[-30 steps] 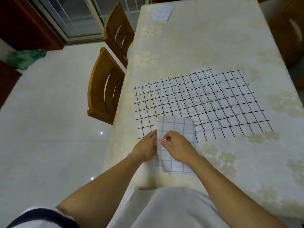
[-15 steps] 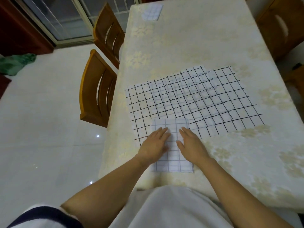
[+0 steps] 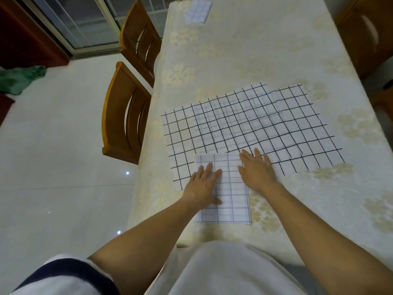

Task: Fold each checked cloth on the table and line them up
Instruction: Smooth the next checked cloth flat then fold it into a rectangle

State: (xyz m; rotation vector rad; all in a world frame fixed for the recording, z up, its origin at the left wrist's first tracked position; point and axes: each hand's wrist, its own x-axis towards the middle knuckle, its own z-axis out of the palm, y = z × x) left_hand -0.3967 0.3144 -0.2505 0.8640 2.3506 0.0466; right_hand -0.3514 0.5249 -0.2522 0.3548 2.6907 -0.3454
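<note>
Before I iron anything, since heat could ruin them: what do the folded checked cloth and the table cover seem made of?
Folded checked cloth: thin matte material, probably light fabric; it lies flat with sharp edges. Table cover: cream floral fabric or vinyl, slight sheen; it drapes over the edge. Fibre cannot be told.

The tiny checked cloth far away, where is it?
The tiny cloth lies at the table's far end near its left edge, beyond the big spread-out cloth.

Table [image 3: 255, 50] under cream floral cover; near wooden chair [image 3: 125, 116] and far wooden chair [image 3: 140, 37] along its left side; glossy pale tiled floor [image 3: 53, 156] reflecting light spots; sliding glass door [image 3: 85, 20] top left; green bundle [image 3: 19, 78] on floor.
</note>
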